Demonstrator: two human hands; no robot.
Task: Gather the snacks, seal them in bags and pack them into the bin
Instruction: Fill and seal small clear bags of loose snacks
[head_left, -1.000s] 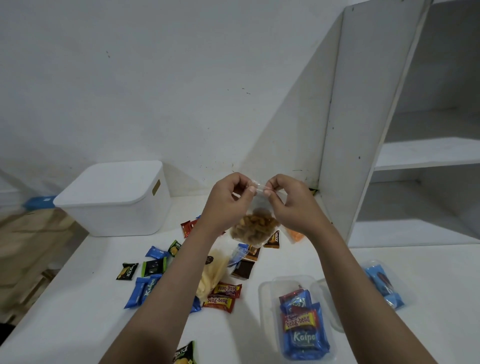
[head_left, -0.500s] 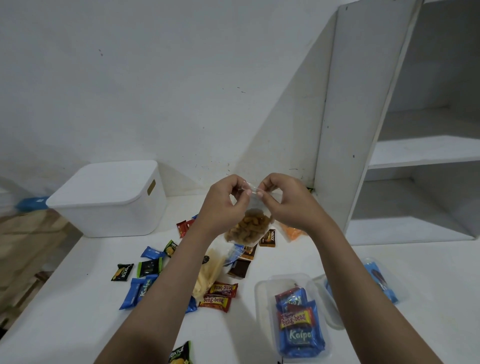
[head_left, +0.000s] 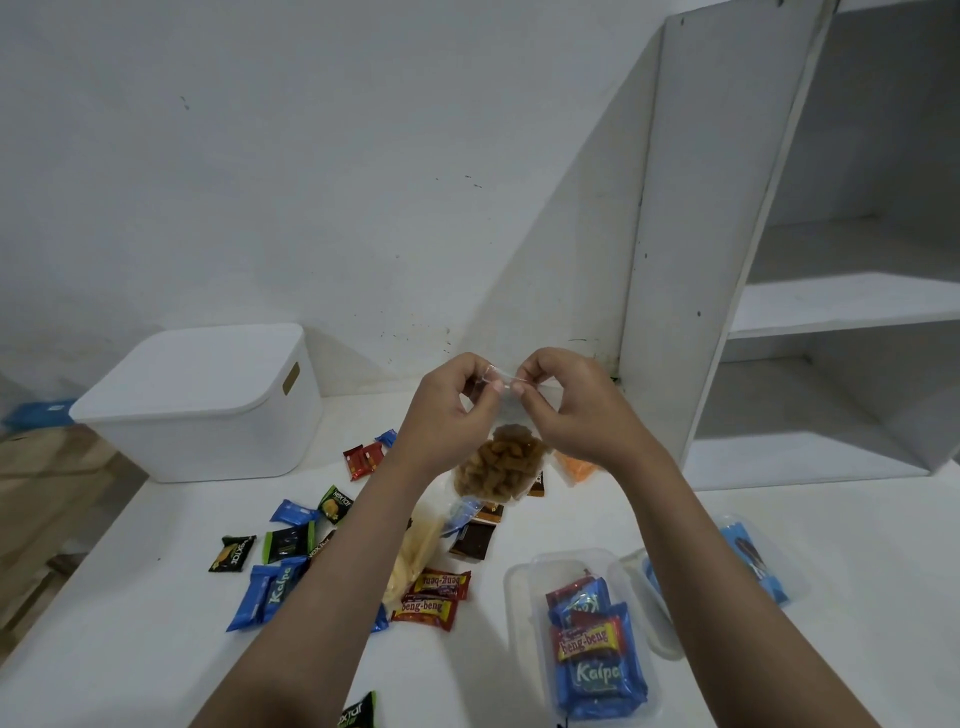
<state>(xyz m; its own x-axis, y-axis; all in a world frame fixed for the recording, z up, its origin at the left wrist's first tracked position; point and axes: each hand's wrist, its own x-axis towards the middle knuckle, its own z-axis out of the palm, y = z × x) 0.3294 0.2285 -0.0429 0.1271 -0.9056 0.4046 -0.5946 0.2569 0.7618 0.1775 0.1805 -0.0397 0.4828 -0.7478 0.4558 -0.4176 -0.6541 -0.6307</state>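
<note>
I hold a clear zip bag of brown curly snacks (head_left: 497, 467) up above the white table (head_left: 130, 649). My left hand (head_left: 449, 410) and my right hand (head_left: 569, 410) both pinch the bag's top strip, thumbs and fingertips almost touching. The snacks hang in the bag's lower half. A white lidded bin (head_left: 202, 400) stands at the back left. Loose wrapped snacks (head_left: 270, 592) lie scattered below my left arm. A sealed bag of blue and red bars (head_left: 597, 660) lies at the front right.
A second filled bag (head_left: 753, 561) lies right of my right arm. An orange snack packet (head_left: 574, 467) sits behind my right hand. A bag of pale chips (head_left: 413, 561) lies under my left forearm. White shelving (head_left: 831, 301) rises at the right.
My hands stay pinched on the bag's top edge and have shifted only slightly. The view has tilted a little.
</note>
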